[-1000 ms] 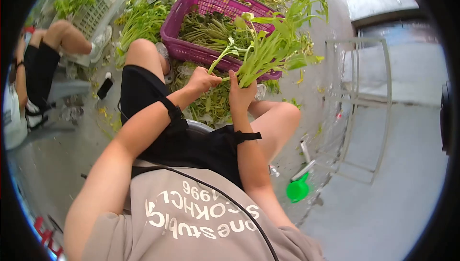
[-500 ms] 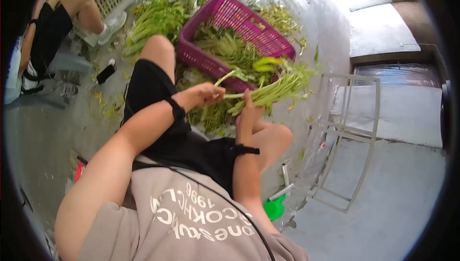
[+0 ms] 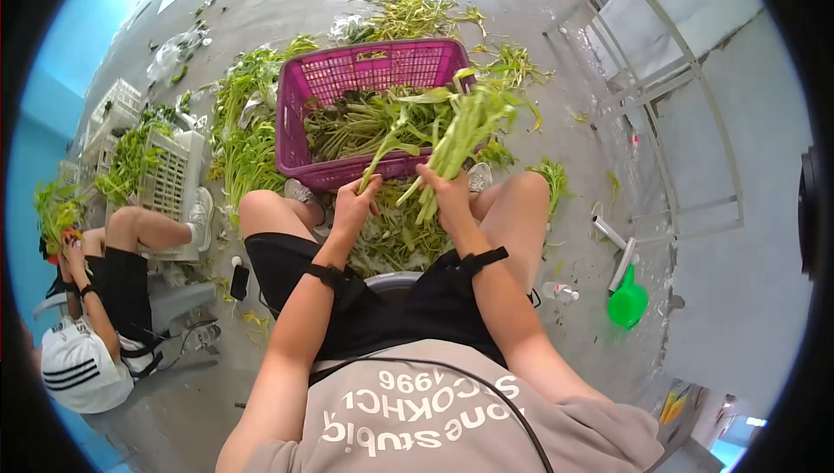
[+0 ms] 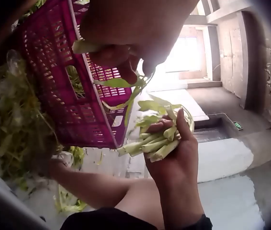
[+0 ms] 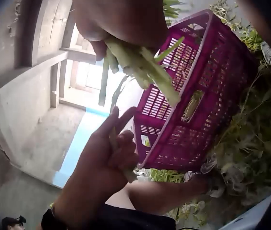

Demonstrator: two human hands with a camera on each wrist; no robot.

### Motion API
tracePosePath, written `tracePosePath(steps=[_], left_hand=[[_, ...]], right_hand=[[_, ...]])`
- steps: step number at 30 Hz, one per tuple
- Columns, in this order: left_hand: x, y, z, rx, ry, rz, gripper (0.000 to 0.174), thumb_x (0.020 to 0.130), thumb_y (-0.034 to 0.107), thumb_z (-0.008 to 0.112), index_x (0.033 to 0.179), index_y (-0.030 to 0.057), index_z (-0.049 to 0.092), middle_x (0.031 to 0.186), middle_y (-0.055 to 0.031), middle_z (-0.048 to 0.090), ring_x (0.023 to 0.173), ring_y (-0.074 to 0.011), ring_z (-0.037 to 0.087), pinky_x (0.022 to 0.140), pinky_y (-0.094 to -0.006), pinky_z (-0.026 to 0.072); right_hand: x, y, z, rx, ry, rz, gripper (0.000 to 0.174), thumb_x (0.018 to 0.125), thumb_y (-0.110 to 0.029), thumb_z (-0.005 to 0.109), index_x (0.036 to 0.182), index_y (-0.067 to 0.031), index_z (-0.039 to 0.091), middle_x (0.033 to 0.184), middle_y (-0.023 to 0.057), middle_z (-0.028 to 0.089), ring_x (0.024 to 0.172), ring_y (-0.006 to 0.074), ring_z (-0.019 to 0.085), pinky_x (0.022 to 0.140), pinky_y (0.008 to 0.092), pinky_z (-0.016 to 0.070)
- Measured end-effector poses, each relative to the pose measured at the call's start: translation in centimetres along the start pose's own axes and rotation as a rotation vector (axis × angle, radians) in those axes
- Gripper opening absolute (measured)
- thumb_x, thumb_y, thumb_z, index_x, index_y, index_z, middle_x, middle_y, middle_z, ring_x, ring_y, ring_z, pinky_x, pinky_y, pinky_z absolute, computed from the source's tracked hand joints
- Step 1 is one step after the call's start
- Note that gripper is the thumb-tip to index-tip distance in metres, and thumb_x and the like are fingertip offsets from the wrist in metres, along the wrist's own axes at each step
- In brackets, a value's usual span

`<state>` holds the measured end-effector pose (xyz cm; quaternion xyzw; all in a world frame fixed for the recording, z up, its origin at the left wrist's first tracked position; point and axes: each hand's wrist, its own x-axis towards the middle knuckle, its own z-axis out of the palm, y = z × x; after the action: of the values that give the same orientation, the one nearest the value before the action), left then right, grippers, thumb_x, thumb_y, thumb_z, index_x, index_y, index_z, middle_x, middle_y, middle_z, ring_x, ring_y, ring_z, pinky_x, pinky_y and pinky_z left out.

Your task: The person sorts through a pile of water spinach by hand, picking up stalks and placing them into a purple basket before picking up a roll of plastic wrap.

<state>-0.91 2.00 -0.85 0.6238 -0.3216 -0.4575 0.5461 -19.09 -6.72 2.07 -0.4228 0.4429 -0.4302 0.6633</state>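
Note:
In the head view my left hand (image 3: 352, 210) pinches a single leafy green stalk (image 3: 379, 160), which points up toward the basket. The right hand (image 3: 448, 195) grips a bunch of leafy green stalks (image 3: 469, 130), its cut ends sticking out below the fingers and its leaves leaning over the basket's near right corner. The two hands are apart, side by side above the knees. In the left wrist view, the pale cut ends of the bunch (image 4: 157, 143) lie across the right palm. A purple plastic basket (image 3: 287, 117) in front holds more leafy greens (image 3: 356, 130).
Loose greens (image 3: 239, 125) lie left of the basket, with trimmings (image 3: 400, 230) between the feet. Another person (image 3: 95, 299) sits at the left near a white crate (image 3: 178, 169). A phone (image 3: 240, 282), a green scoop (image 3: 627, 299) and a metal frame (image 3: 695, 65) stand or lie around.
The view has swung, bringing more of the left side in. My hands, earlier joined by a stalk stretched between them, have separated, and the right hand's bunch has tipped from sideways to more upright.

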Motion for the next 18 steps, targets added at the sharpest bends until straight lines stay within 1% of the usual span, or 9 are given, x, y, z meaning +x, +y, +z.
tracePosePath(steps=[2, 3, 4, 6, 8, 9, 14, 16, 18], left_hand=[[0.5, 0.4, -0.2, -0.038, 0.010, -0.127, 0.031, 0.096, 0.032, 0.070, 0.095, 0.0012, 0.073, 0.067, -0.0008, 0.062, 0.044, -0.0074, 0.047, 0.045, -0.0252, 0.0340], [1.1, -0.1, -0.3, -0.123, -0.023, -0.125, 0.031, 0.096, 0.034, 0.070, 0.092, 0.0037, 0.071, 0.070, 0.0002, 0.060, 0.046, -0.0069, 0.045, 0.045, -0.0252, 0.0317], [1.3, 0.3, -0.1, -0.129, -0.007, -0.138, 0.031, 0.096, 0.034, 0.070, 0.092, 0.0037, 0.071, 0.070, 0.0002, 0.060, 0.046, -0.0069, 0.045, 0.045, -0.0252, 0.0317], [1.6, 1.2, 0.3, -0.270, -0.092, -0.141, 0.032, 0.096, 0.035, 0.070, 0.097, 0.0029, 0.066, 0.072, -0.0004, 0.059, 0.052, -0.0054, 0.044, 0.050, -0.0258, 0.0336], [1.6, 1.8, 0.9, -0.299, -0.106, -0.150, 0.029, 0.094, 0.030, 0.072, 0.102, 0.0030, 0.065, 0.078, -0.0002, 0.061, 0.057, -0.0055, 0.048, 0.052, -0.0254, 0.0354], [1.3, 2.2, 1.5, -0.286, -0.135, -0.134, 0.027, 0.094, 0.028, 0.073, 0.102, 0.0034, 0.065, 0.079, -0.0002, 0.062, 0.057, -0.0057, 0.049, 0.052, -0.0255, 0.0359], [1.8, 1.3, 0.1, -0.233, -0.164, -0.167, 0.023, 0.091, 0.023, 0.073, 0.100, 0.0029, 0.067, 0.078, -0.0005, 0.064, 0.061, -0.0070, 0.054, 0.055, -0.0237, 0.0394], [1.7, 1.7, 0.2, -0.234, -0.134, -0.155, 0.022, 0.091, 0.022, 0.072, 0.098, 0.0015, 0.069, 0.076, -0.0004, 0.064, 0.061, -0.0068, 0.054, 0.056, -0.0236, 0.0397], [1.9, 1.2, 0.4, -0.256, -0.059, -0.089, 0.022, 0.092, 0.022, 0.071, 0.097, 0.0005, 0.071, 0.070, -0.0003, 0.062, 0.055, -0.0069, 0.051, 0.051, -0.0247, 0.0376]], right_hand=[[-0.2, 0.0, 0.9, 0.010, -0.045, -0.036, 0.022, 0.083, -0.010, 0.082, 0.095, -0.0018, 0.065, 0.083, 0.0047, 0.067, 0.068, 0.0140, 0.061, 0.064, 0.0303, 0.0483], [-0.2, 0.1, 1.2, -0.039, -0.113, 0.005, 0.022, 0.083, -0.009, 0.081, 0.095, -0.0017, 0.065, 0.082, 0.0046, 0.066, 0.067, 0.0140, 0.061, 0.063, 0.0301, 0.0486], [-0.2, 0.2, 1.3, -0.085, -0.182, 0.052, 0.021, 0.084, -0.008, 0.081, 0.095, -0.0015, 0.064, 0.081, 0.0046, 0.066, 0.066, 0.0141, 0.061, 0.062, 0.0299, 0.0489], [-0.1, 0.5, 1.6, -0.090, -0.249, 0.109, 0.023, 0.083, -0.006, 0.081, 0.098, -0.0006, 0.065, 0.083, 0.0045, 0.067, 0.068, 0.0137, 0.062, 0.063, 0.0295, 0.0492], [-0.3, 0.5, 2.1, -0.145, -0.387, 0.094, 0.028, 0.081, -0.005, 0.081, 0.103, 0.0006, 0.065, 0.085, 0.0048, 0.068, 0.070, 0.0132, 0.063, 0.063, 0.0287, 0.0494], [-1.1, -0.7, 3.0, -0.122, -0.390, 0.092, 0.030, 0.081, -0.004, 0.080, 0.107, 0.0014, 0.066, 0.086, 0.0049, 0.069, 0.071, 0.0128, 0.063, 0.063, 0.0283, 0.0496], [-0.6, 1.2, 2.7, -0.147, -0.418, 0.123, 0.026, 0.085, -0.007, 0.078, 0.107, 0.0007, 0.067, 0.087, 0.0047, 0.069, 0.070, 0.0122, 0.062, 0.063, 0.0278, 0.0491], [-0.5, 1.0, 3.0, -0.094, -0.296, 0.193, 0.025, 0.085, -0.008, 0.077, 0.107, 0.0004, 0.068, 0.088, 0.0050, 0.069, 0.068, 0.0125, 0.061, 0.062, 0.0275, 0.0486], [-0.1, 1.2, 2.8, -0.103, -0.283, 0.194, 0.024, 0.086, -0.007, 0.077, 0.106, 0.0005, 0.066, 0.087, 0.0051, 0.068, 0.067, 0.0133, 0.061, 0.061, 0.0278, 0.0487]])
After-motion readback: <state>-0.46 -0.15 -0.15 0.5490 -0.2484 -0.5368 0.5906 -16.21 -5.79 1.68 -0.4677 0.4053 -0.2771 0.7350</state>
